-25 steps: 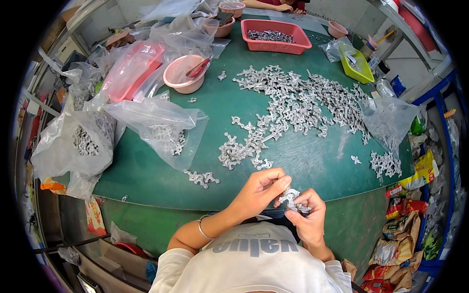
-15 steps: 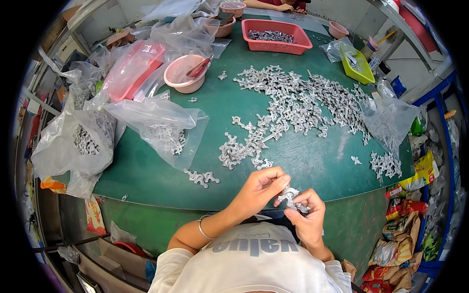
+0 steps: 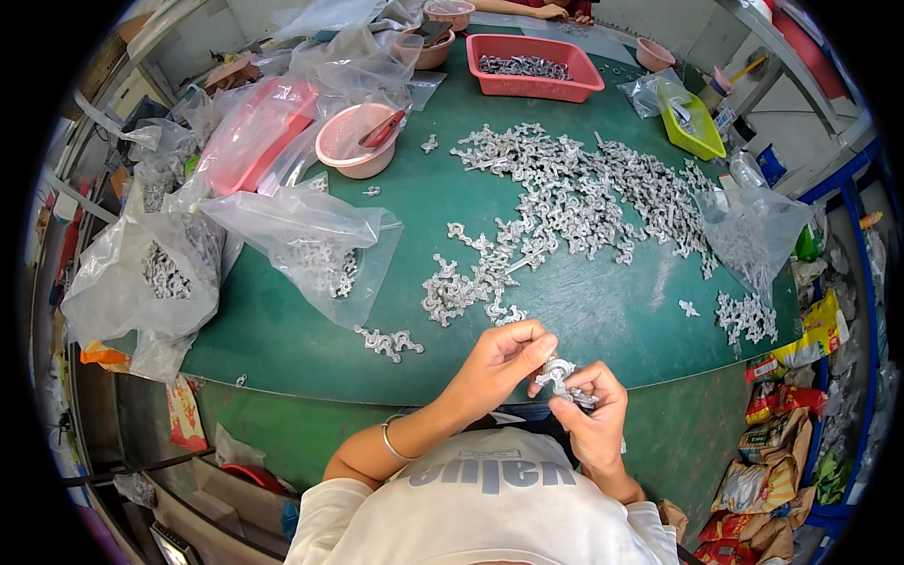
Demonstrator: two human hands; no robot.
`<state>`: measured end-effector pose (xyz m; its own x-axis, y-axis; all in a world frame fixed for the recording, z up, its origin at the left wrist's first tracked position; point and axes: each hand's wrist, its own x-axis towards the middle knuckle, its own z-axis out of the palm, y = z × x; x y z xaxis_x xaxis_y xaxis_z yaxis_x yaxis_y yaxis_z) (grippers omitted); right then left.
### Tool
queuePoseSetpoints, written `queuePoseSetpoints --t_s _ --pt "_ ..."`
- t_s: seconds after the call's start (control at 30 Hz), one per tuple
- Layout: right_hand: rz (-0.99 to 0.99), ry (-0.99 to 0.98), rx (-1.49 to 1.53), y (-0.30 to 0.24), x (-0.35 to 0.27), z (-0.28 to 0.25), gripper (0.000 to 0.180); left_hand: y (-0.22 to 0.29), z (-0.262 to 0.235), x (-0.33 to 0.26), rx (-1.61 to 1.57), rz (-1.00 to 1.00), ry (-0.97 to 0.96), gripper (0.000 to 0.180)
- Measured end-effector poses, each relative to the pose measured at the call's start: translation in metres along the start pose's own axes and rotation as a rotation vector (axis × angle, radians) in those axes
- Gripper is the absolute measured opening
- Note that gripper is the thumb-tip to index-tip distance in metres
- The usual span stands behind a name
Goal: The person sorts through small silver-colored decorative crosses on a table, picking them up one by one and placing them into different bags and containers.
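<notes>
Small knobbly silver metal part (image 3: 563, 375) pinched between both hands, left hand (image 3: 499, 358) and right hand (image 3: 591, 407) clamped on it, right at the near edge of the green mat table (image 3: 282, 325). Shiny heap of same parts (image 3: 574, 193) mid-table, crinkly clear bags (image 3: 306, 235) left, red tray (image 3: 537, 68) far side. Bare green patch by the hands.
</notes>
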<state>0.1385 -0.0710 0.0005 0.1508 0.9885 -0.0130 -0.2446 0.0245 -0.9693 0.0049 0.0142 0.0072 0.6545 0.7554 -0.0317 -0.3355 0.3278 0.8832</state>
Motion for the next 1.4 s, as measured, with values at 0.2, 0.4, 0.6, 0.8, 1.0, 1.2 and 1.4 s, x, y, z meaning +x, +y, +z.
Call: queuePoseSetpoints --t_s 0.2,0.4,0.6,0.8,1.0,1.2,1.4 --pt "0.066 0.027 0.000 -0.005 0.001 0.000 0.015 -0.003 -0.002 0.001 -0.007 0.011 0.015 0.025" --pt "0.055 0.034 0.037 -0.001 0.003 -0.002 0.011 -0.008 -0.005 0.002 -0.036 -0.007 0.028 0.025" --pt "0.077 0.043 0.067 0.001 0.007 -0.002 0.009 -0.013 -0.009 0.004 -0.073 -0.033 0.032 0.024" --pt "0.078 0.038 0.082 0.003 0.009 -0.003 0.010 -0.015 -0.011 0.006 -0.083 -0.031 0.034 0.023" --pt "0.082 0.017 0.119 0.005 0.014 -0.005 0.012 -0.018 -0.013 0.008 -0.095 -0.030 0.048 0.023" --pt "0.197 -0.014 0.172 0.011 0.024 -0.009 0.009 -0.031 -0.022 0.012 -0.100 -0.049 0.127 0.022" --pt "0.344 -0.065 0.163 0.019 0.041 -0.024 0.010 -0.040 -0.028 0.021 -0.086 -0.041 0.288 0.023"
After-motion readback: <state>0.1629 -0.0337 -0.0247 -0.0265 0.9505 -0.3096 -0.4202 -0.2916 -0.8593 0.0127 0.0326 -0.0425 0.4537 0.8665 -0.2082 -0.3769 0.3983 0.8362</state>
